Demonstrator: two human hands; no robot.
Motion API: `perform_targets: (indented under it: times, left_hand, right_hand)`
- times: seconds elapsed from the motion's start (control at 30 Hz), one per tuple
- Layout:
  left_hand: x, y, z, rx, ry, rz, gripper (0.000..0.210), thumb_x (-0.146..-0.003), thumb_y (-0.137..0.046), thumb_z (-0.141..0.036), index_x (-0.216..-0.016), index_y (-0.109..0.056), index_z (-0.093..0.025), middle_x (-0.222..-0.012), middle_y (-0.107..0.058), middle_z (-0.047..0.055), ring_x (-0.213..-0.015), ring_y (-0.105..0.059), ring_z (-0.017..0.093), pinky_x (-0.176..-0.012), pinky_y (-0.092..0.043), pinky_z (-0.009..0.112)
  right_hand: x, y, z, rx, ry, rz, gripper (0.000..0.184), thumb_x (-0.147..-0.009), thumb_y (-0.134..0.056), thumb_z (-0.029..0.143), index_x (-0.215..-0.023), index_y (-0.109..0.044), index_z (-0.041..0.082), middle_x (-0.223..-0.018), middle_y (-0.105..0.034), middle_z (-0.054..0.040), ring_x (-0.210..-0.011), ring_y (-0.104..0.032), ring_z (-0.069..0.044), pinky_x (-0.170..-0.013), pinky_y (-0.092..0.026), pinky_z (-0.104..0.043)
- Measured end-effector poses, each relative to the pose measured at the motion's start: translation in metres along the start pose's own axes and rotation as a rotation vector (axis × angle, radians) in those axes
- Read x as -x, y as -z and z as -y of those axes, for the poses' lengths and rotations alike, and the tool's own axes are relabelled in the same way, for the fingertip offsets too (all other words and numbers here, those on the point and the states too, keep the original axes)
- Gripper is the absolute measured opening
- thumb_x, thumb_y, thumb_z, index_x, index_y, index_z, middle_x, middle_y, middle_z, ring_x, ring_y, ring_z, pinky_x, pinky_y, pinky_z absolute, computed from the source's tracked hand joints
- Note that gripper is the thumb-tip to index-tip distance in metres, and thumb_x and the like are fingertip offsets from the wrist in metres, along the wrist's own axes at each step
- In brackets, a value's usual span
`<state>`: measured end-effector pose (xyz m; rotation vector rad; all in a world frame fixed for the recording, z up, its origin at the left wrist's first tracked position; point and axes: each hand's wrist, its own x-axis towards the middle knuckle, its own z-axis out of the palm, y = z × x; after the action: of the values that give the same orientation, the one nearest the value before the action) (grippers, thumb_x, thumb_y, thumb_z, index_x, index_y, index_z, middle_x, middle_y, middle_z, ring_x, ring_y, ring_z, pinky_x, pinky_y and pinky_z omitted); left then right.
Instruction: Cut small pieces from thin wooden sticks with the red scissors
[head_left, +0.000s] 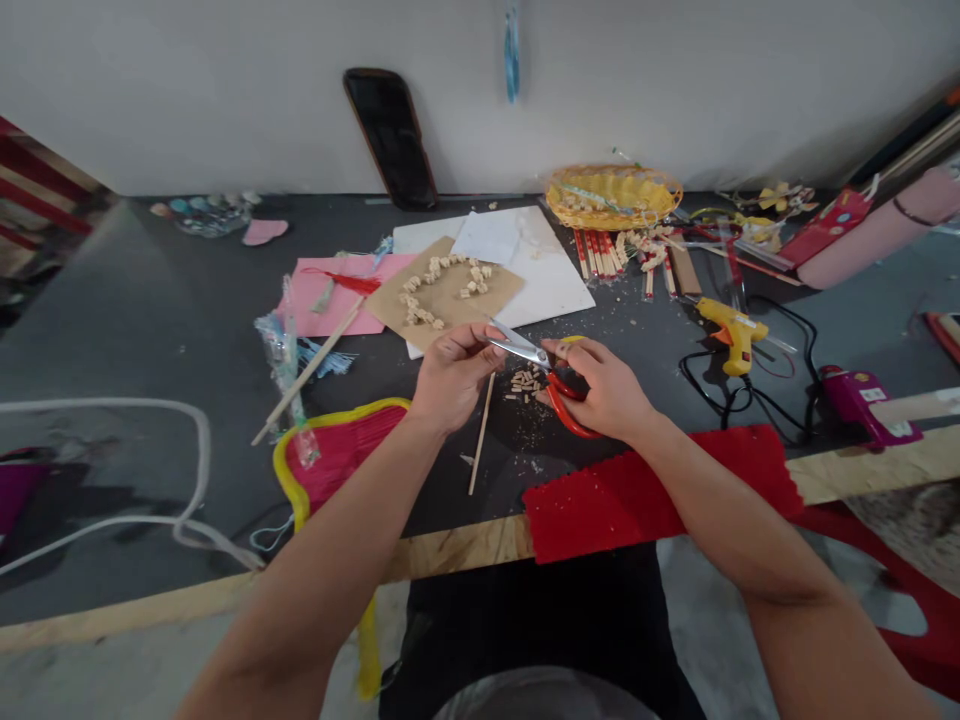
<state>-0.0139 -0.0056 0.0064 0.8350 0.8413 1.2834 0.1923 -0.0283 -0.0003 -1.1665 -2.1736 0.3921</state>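
Observation:
My right hand [606,388] grips the red-handled scissors [525,347], their metal blades pointing left. The fingers of my left hand [459,372] are pinched together at the blade tips; whatever lies between them is too small or hidden to make out. A thin wooden stick [482,435] runs down from just below my left fingertips, and I cannot tell whether it is held or lies on the table. Under the scissors is a pile of short cut stick pieces [525,382]. Beyond my hands, small beige clusters [439,268] form a curved line on a brown card [390,297].
A yellow glue gun [733,333] with a black cord lies right, near a purple device [870,405]. Behind stand a yellow basket [615,198] and a leaning phone [394,135]. Red felt [600,505] overhangs the front edge; a pink-and-yellow fan-like piece [337,450] lies left.

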Motion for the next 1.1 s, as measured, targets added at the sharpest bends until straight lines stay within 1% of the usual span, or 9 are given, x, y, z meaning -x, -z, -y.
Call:
perform_targets:
  times: [0.17, 0.3, 0.47, 0.67, 0.8, 0.93, 1.1]
  left_hand:
    - [0.0003, 0.0000, 0.0003, 0.002, -0.001, -0.015, 0.030, -0.049, -0.092, -0.026, -0.068, -0.072, -0.016, -0.060, -0.062, -0.002, -0.056, -0.054, 0.007, -0.053, -0.042, 0.018]
    - [-0.0001, 0.0011, 0.0013, -0.007, -0.021, -0.016, 0.028, -0.050, -0.092, -0.026, -0.068, -0.072, -0.017, -0.059, -0.062, -0.002, -0.056, -0.053, 0.007, -0.053, -0.041, 0.017]
    - [-0.0004, 0.0026, 0.0025, -0.037, -0.039, -0.025, 0.025, -0.052, -0.090, -0.023, -0.069, -0.072, -0.017, -0.062, -0.065, -0.001, -0.058, -0.056, 0.008, -0.055, -0.044, 0.019]
    - [-0.0007, 0.0026, 0.0035, -0.023, -0.050, -0.032, 0.026, -0.051, -0.091, -0.023, -0.068, -0.072, -0.017, -0.061, -0.063, -0.001, -0.058, -0.056, 0.008, -0.053, -0.043, 0.018]
    - [-0.0008, 0.0015, 0.0028, 0.011, -0.024, -0.022, 0.029, -0.051, -0.091, -0.025, -0.070, -0.072, -0.018, -0.061, -0.063, -0.002, -0.057, -0.055, 0.008, -0.054, -0.043, 0.018]
    - [-0.0008, 0.0026, 0.0037, -0.012, -0.004, -0.006, 0.029, -0.053, -0.091, -0.030, -0.072, -0.072, -0.018, -0.058, -0.062, -0.002, -0.054, -0.053, 0.007, -0.053, -0.042, 0.018]
    - [-0.0007, 0.0072, 0.0072, -0.098, -0.041, 0.005, 0.022, -0.061, -0.086, -0.030, -0.073, -0.072, -0.018, -0.064, -0.066, -0.001, -0.057, -0.054, 0.008, -0.056, -0.042, 0.019]
  right_hand:
    - [0.0001, 0.0009, -0.0005, -0.023, 0.009, 0.018, 0.053, -0.082, -0.069, 0.043, -0.128, -0.057, 0.020, -0.114, -0.065, -0.0123, -0.109, -0.061, -0.027, -0.092, -0.054, -0.042]
    - [-0.0002, 0.0006, -0.0014, -0.011, 0.020, 0.018, 0.051, -0.082, -0.068, 0.040, -0.127, -0.057, 0.019, -0.114, -0.065, -0.0125, -0.108, -0.062, -0.026, -0.093, -0.054, -0.041]
    - [-0.0001, 0.0003, 0.0003, -0.006, 0.016, 0.011, 0.053, -0.082, -0.069, 0.041, -0.128, -0.057, 0.018, -0.112, -0.066, -0.0124, -0.110, -0.061, -0.027, -0.093, -0.054, -0.042]
    - [0.0000, -0.0014, -0.0021, -0.016, 0.028, 0.012, 0.051, -0.082, -0.070, 0.040, -0.126, -0.058, 0.020, -0.114, -0.065, -0.0118, -0.108, -0.062, -0.026, -0.093, -0.054, -0.042]
    - [-0.0001, -0.0012, -0.0032, -0.012, 0.033, -0.012, 0.053, -0.081, -0.070, 0.042, -0.128, -0.057, 0.021, -0.113, -0.066, -0.0111, -0.107, -0.063, -0.025, -0.092, -0.055, -0.041]
    - [0.0000, -0.0005, -0.0027, 0.008, 0.049, -0.038, 0.051, -0.081, -0.071, 0.036, -0.127, -0.058, 0.020, -0.113, -0.066, -0.0110, -0.106, -0.064, -0.025, -0.092, -0.056, -0.040]
    - [-0.0006, 0.0003, -0.0029, 0.055, 0.058, -0.015, 0.051, -0.081, -0.071, 0.034, -0.128, -0.058, 0.019, -0.112, -0.067, -0.0109, -0.107, -0.064, -0.025, -0.092, -0.056, -0.040]
